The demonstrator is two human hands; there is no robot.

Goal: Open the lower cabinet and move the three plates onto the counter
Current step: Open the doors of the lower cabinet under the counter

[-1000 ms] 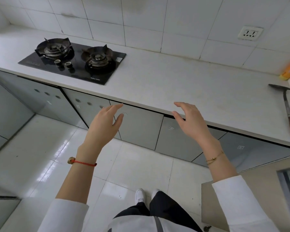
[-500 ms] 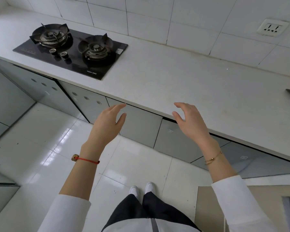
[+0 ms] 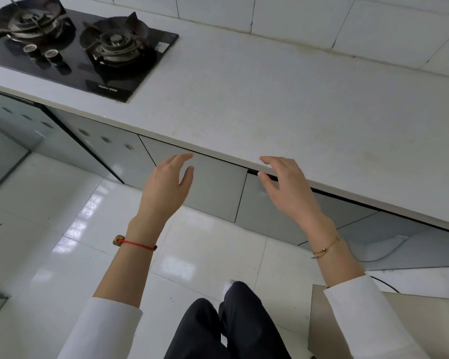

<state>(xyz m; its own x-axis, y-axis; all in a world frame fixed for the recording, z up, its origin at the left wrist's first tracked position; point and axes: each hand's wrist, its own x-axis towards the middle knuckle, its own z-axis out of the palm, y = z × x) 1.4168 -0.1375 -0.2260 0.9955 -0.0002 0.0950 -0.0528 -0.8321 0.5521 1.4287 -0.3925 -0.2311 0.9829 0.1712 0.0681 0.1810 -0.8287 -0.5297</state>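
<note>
Just below the counter (image 3: 283, 99) edge, both empty hands, left hand (image 3: 166, 187) and right hand (image 3: 287, 189), spread wide before shut cabinet doors (image 3: 215, 187); plates hidden.

Two hands: a left hand (image 3: 166, 187) and a right hand (image 3: 287, 187), both empty with fingers spread. Two burners on the far-left hob: one (image 3: 27, 20) left, one (image 3: 116, 45) right. Two knobs (image 3: 40, 53). Two bracelets, one (image 3: 135, 243) red, one (image 3: 325, 248) gold. One counter (image 3: 270, 99).

1 head view looks steeply down at counter (image 3: 283, 104) edge, close.
</note>
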